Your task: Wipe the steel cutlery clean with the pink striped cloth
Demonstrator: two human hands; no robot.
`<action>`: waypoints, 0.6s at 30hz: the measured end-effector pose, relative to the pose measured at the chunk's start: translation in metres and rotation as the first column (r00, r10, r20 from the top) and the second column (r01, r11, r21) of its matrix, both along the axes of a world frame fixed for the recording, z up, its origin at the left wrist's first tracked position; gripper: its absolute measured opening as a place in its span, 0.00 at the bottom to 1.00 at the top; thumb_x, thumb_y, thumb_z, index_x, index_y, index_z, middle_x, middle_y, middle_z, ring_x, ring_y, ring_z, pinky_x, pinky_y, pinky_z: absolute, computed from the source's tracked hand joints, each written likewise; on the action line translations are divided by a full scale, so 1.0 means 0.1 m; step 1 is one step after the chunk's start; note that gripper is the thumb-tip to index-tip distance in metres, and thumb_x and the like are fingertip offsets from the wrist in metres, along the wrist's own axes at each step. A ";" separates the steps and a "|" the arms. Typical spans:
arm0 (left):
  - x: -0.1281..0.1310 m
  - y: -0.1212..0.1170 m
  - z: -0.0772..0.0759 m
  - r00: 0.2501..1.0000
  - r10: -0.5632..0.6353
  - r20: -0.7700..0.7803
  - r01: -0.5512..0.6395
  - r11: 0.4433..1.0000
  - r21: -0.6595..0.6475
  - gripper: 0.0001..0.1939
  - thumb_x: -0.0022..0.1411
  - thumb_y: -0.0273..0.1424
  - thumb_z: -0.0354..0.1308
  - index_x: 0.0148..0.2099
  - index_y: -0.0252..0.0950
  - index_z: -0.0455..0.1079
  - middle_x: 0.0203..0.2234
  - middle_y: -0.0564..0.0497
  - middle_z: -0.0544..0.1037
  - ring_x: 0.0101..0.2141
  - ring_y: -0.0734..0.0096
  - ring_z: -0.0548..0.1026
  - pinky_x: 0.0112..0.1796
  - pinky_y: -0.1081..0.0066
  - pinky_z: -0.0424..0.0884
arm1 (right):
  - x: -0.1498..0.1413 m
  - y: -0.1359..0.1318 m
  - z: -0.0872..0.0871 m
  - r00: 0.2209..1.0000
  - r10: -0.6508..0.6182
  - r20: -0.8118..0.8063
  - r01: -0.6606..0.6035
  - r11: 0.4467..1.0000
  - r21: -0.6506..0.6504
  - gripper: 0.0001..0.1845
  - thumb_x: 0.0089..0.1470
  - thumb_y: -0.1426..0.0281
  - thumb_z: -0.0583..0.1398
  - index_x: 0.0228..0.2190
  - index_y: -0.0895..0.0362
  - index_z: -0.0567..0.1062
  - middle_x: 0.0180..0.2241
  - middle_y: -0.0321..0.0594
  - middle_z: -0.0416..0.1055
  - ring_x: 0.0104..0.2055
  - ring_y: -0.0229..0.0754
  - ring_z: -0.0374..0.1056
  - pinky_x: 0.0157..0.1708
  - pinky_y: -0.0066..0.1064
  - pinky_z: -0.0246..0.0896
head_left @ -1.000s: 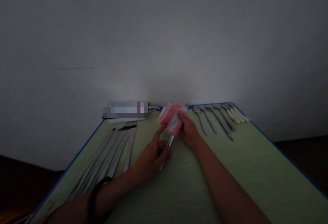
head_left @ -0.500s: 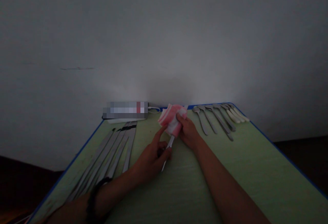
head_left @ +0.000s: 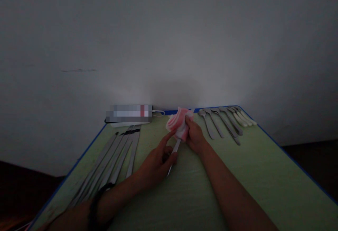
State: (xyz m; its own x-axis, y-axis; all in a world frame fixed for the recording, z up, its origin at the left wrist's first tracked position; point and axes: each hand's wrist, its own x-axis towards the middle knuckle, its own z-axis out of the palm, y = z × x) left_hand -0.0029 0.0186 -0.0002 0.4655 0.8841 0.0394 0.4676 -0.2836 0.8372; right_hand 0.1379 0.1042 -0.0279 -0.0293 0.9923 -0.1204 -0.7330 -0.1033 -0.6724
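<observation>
A pink-and-white cloth (head_left: 177,120) is bunched in my right hand (head_left: 194,136), thumb pressed on top. Out of the cloth's lower end comes the slim handle of a metal piece of cutlery (head_left: 175,148); its head is hidden inside the folds, so I cannot tell its kind. Lower down, my left hand (head_left: 161,158) pinches that handle between thumb and curled fingers, its index finger reaching up to the cloth. Both hands are above the middle of the green table (head_left: 169,203).
Several long metal utensils (head_left: 116,160) lie side by side at the left, partly behind my left forearm. At the back right rest several metal spoons (head_left: 208,123) and white-handled cutlery (head_left: 244,118). A blurred-out box-like object (head_left: 129,114) with a white cord (head_left: 158,112) stands against the wall.
The cloth has shifted slightly right and its folds are bunched differently, with my right hand moving along. My left hand stays on the handle almost unmoved.
</observation>
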 end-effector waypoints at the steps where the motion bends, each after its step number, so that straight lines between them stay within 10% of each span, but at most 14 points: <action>1: 0.00 0.00 -0.01 1.000 -0.002 -0.001 0.002 1.000 0.003 0.29 0.64 0.29 0.46 0.64 0.39 0.38 0.22 0.59 0.68 0.21 0.76 0.66 0.26 0.75 0.62 | 0.00 0.00 0.00 1.000 0.001 0.003 -0.001 1.000 0.001 0.11 0.49 0.64 0.59 0.27 0.60 0.73 0.25 0.36 0.74 0.25 0.35 0.67 0.31 0.29 0.62; 18: -0.01 -0.01 -0.03 0.999 -0.003 0.042 0.003 1.000 0.005 0.25 0.64 0.29 0.45 0.61 0.39 0.42 0.20 0.60 0.64 0.20 0.77 0.63 0.24 0.76 0.60 | 0.00 -0.06 0.06 0.997 0.051 0.061 -0.056 0.994 0.090 0.12 0.45 0.62 0.62 0.28 0.59 0.72 0.23 0.34 0.72 0.23 0.35 0.65 0.28 0.28 0.59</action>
State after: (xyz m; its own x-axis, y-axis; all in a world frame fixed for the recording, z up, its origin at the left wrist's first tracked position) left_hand -0.0043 0.0175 -0.0029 0.4659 0.8826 0.0630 0.4316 -0.2888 0.8546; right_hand 0.1384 0.0983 -0.0220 -0.0784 0.9964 -0.0318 -0.6870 -0.0771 -0.7226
